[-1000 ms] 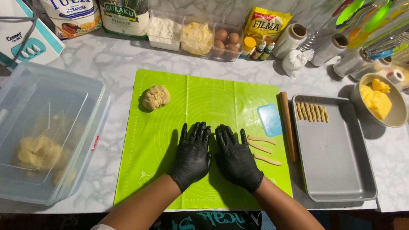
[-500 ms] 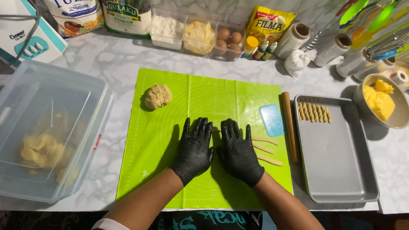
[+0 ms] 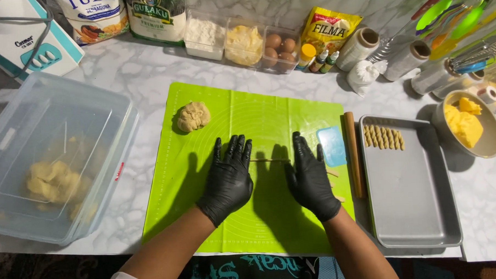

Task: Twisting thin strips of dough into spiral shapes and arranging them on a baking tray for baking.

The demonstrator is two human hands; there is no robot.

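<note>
Dough rope (image 3: 269,161): lying as a thin strand across the middle of the green mat (image 3: 269,108), stretching between my two palms.
Left hand (image 3: 230,176): I am pressing it flat in its black glove, fingers spread, nothing clenched, its fingertips lying over the strand's left end.
Right hand (image 3: 310,178): I am laying it flat and released too, over the strand's right end.
Dough ball (image 3: 193,115): sitting at the mat's upper left, well apart from my hands.
Blue scraper (image 3: 332,146): lying just beside my right fingers.
Wooden rolling pin (image 3: 352,160): lying along the mat's right edge, standing between my hands and the tray.
Baking tray (image 3: 409,205): holding a row of twisted sticks (image 3: 383,137) at its far end.
Plastic tub (image 3: 51,157): standing left of the mat, holding more dough.
</note>
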